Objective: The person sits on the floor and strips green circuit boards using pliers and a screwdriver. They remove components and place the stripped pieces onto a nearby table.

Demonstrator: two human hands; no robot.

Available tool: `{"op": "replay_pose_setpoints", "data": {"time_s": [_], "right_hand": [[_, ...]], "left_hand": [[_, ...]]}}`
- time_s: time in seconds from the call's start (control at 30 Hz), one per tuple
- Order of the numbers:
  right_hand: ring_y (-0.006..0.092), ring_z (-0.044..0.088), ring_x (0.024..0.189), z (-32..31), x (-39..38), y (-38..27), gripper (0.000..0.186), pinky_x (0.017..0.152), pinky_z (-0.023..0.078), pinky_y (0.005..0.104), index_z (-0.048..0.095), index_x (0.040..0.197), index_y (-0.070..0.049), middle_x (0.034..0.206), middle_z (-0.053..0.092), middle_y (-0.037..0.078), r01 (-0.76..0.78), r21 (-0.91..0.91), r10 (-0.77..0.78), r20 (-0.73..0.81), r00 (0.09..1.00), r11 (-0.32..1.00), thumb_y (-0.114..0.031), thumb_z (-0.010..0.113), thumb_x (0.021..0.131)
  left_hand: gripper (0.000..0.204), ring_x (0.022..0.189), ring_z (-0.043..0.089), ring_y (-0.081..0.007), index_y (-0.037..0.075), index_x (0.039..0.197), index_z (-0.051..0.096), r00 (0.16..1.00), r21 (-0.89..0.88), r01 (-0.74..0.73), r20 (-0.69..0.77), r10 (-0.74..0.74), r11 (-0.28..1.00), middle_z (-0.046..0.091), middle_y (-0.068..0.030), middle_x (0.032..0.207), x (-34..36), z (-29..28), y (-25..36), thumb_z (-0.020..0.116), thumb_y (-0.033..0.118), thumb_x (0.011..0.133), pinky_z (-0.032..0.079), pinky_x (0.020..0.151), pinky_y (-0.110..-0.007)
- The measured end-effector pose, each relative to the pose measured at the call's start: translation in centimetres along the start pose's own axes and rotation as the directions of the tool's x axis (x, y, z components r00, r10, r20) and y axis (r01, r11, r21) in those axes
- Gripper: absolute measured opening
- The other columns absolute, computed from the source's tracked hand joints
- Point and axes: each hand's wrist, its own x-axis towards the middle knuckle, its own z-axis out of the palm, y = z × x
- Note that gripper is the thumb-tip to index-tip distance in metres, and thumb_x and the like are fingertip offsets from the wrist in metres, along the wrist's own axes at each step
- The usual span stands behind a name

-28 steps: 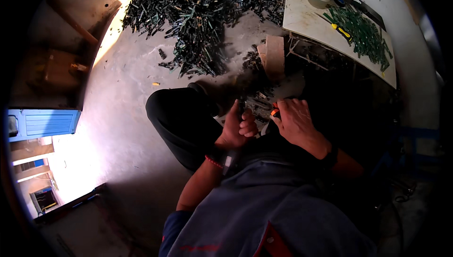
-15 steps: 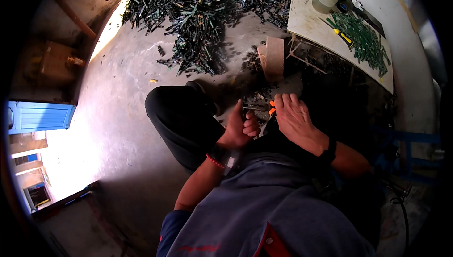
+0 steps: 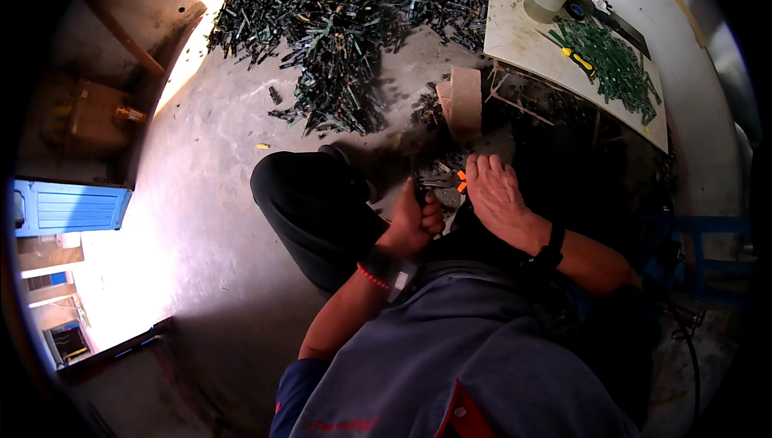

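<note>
My right hand (image 3: pixel 498 195) is closed over the orange-handled pliers (image 3: pixel 461 182), with its back toward me and its fingertips hidden. The grey jaws reach left toward my left hand (image 3: pixel 412 219). That hand is curled shut, thumb up, around a small dark piece (image 3: pixel 419 190) whose shape is mostly hidden by the fingers. The jaws meet or nearly meet the piece; I cannot tell if they grip it. Both hands are held low in front of me, between my bent legs.
A big heap of dark and green strips (image 3: pixel 338 52) covers the far floor. At right, a low board table (image 3: pixel 523 36) bears green strips (image 3: pixel 611 64), a yellow-handled screwdriver (image 3: pixel 577 59) and a clear plastic cup (image 3: pixel 544 0). Brown cardboard (image 3: pixel 465 104) stands beyond my hands.
My right hand has shifted slightly left and up with the pliers. My left hand stays curled close to the jaws. The whole view has tilted a little.
</note>
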Motion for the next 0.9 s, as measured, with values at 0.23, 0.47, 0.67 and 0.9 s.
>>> {"op": "replay_pose_setpoints", "data": {"time_s": [0.23, 0.47, 0.67, 0.9], "right_hand": [[0.0178, 0.048, 0.083, 0.0, -0.2, 0.6, 0.032, 0.071, 0.039, 0.0305, 0.057, 0.101, 0.0, 0.083, 0.052, 0.005, 0.071, -0.077, -0.071, 0.001, 0.997, 0.994, -0.019, 0.055, 0.075], [0.0171, 0.048, 0.077, 0.5, 0.2, 1.3, 0.02, 0.074, 0.037, 0.0321, 0.057, 0.091, -0.006, 0.076, 0.051, 0.003, 0.108, -0.123, -0.115, -0.052, 0.992, 0.987, -0.018, 0.055, 0.075], [0.0244, 0.056, 0.077, 0.3, -0.3, 2.1, 0.017, 0.068, 0.046, 0.0366, 0.055, 0.089, -0.006, 0.076, 0.057, 0.009, 0.058, 0.257, -0.093, 0.125, 0.988, 0.965, -0.016, 0.057, 0.075], [0.0353, 0.063, 0.077, -1.4, -0.5, 2.8, 0.027, 0.069, 0.05, 0.0429, 0.056, 0.086, 0.002, 0.078, 0.063, 0.019, -0.181, 0.622, -0.162, 0.454, 0.876, 0.762, -0.024, 0.062, 0.079]], "left_hand": [[0.047, 0.041, 0.019, -0.0105, 0.012, 0.071, 0.037, 0.996, 0.007, 0.024, -0.085, -0.023, 1.0, 0.024, 0.0041, 0.054, -0.1, 0.4, -0.5, 0.026, 0.051, 0.095, 0.021, 0.042, -0.026], [0.047, 0.042, 0.022, -0.0103, 0.012, 0.072, 0.039, 0.987, 0.119, -0.096, -0.118, 0.111, 0.988, 0.026, 0.0036, 0.054, -0.6, 1.3, -0.8, 0.028, 0.051, 0.095, 0.022, 0.042, -0.026], [0.047, 0.043, 0.024, -0.0099, 0.011, 0.073, 0.041, 0.975, 0.223, -0.141, -0.138, 0.175, 0.964, 0.027, 0.0033, 0.055, -0.8, 1.6, -0.8, 0.03, 0.052, 0.095, 0.022, 0.042, -0.025], [0.052, 0.041, 0.023, -0.0111, 0.012, 0.063, 0.036, 0.991, 0.325, -0.078, -0.081, 0.11, 0.943, 0.024, 0.0034, 0.05, -1.5, 0.9, -0.6, 0.031, 0.054, 0.094, 0.02, 0.041, -0.026]]}}
